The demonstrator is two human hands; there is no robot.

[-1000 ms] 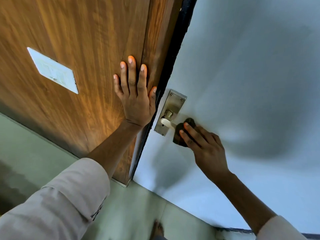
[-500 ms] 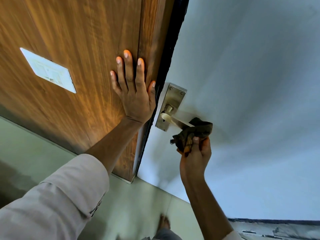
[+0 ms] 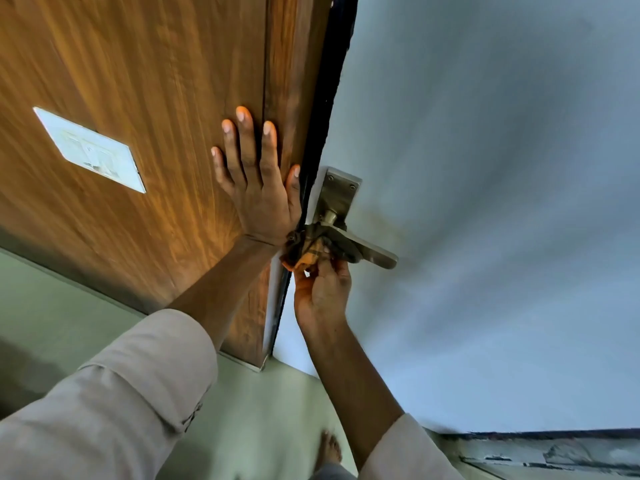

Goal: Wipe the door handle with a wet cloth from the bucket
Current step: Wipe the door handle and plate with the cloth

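Observation:
A metal lever door handle (image 3: 372, 252) juts from a steel backplate (image 3: 337, 195) on the pale grey door (image 3: 485, 202). My right hand (image 3: 322, 292) grips a dark, damp cloth (image 3: 304, 249) with an orange patch. The cloth is pressed around the inner end of the lever, close to its spindle. The outer end of the lever is bare. My left hand (image 3: 258, 178) lies flat with fingers spread on the brown wooden panel (image 3: 156, 116) just left of the door edge. No bucket is in view.
A white switch plate (image 3: 90, 148) is set in the wooden panel at left. Pale green floor (image 3: 259, 410) lies below, with my bare foot (image 3: 330, 448) on it. A worn sill runs along the bottom right corner.
My right hand has slid the cloth along the lever from its outer end inward to the spindle. The lever's outer end now shows. My left hand has stayed flat on the wood.

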